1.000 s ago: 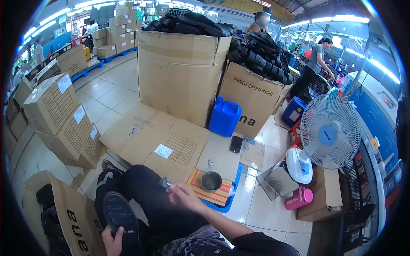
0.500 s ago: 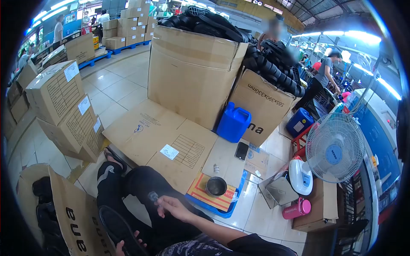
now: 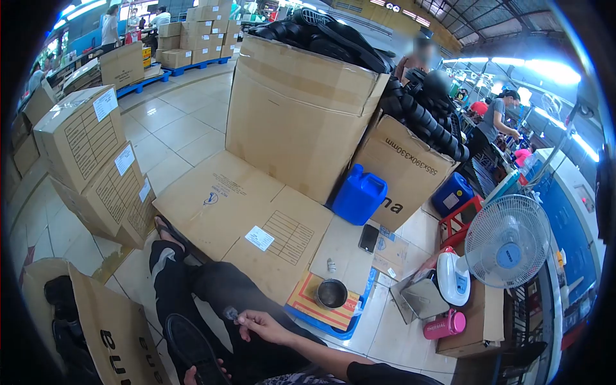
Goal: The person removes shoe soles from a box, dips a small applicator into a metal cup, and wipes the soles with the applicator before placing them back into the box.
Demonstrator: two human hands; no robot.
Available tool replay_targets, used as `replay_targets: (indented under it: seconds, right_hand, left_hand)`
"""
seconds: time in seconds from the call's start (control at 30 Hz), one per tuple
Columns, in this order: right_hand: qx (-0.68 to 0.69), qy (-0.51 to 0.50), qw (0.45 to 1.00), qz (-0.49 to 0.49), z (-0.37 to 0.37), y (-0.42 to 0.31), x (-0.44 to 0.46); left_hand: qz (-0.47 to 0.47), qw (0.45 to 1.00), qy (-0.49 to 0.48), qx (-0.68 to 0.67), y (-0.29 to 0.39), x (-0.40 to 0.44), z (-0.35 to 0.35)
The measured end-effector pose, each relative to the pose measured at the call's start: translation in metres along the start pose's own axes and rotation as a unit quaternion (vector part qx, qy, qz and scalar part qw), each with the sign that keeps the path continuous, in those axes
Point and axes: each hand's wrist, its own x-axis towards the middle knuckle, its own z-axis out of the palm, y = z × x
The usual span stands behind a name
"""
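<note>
One shoe (image 3: 192,340), just turned to offer another face, sits gripped in your left fingers (image 3: 190,376); your right fingers (image 3: 250,318) pinch a clear object (image 3: 230,313).

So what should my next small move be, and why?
Probably bring the small clear item toward the black shoe: your right hand pinches the item apart from the shoe, which your left hand holds.
</note>
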Motion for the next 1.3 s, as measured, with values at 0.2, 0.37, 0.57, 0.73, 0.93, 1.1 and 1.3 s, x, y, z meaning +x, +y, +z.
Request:
replay_targets:
  seconds: [0.2,0.37,0.57,0.73,0.93,1.1,1.3]
  right_hand:
    - [-0.004,0.023,0.999,0.038,-0.027,0.007,0.012]
    - [0.004,0.053,0.996,0.071,-0.043,-0.008,0.02]
    - [0.012,0.045,0.995,0.085,-0.053,-0.001,0.025]
    - [0.036,0.06,0.993,0.093,-0.054,-0.001,0.026]
    - [0.035,0.07,0.992,0.098,-0.056,0.0,0.027]
    - [0.024,0.065,0.993,0.098,-0.054,-0.002,0.027]
    - [0.016,0.067,0.993,0.093,-0.052,-0.001,0.027]
  left_hand:
    - [-0.003,0.999,-0.011,-0.053,0.003,0.021,-0.015]
    - [-0.073,0.984,0.054,-0.152,0.023,0.053,-0.016]
    - [-0.127,0.968,-0.002,-0.216,0.021,0.064,-0.03]
    - [-0.175,0.953,0.094,-0.228,0.031,0.067,-0.014]
    - [-0.161,0.96,0.057,-0.221,0.031,0.066,-0.019]
    - [-0.16,0.964,0.084,-0.192,0.034,0.066,-0.015]
    - [-0.14,0.966,0.036,-0.216,0.024,0.065,-0.027]
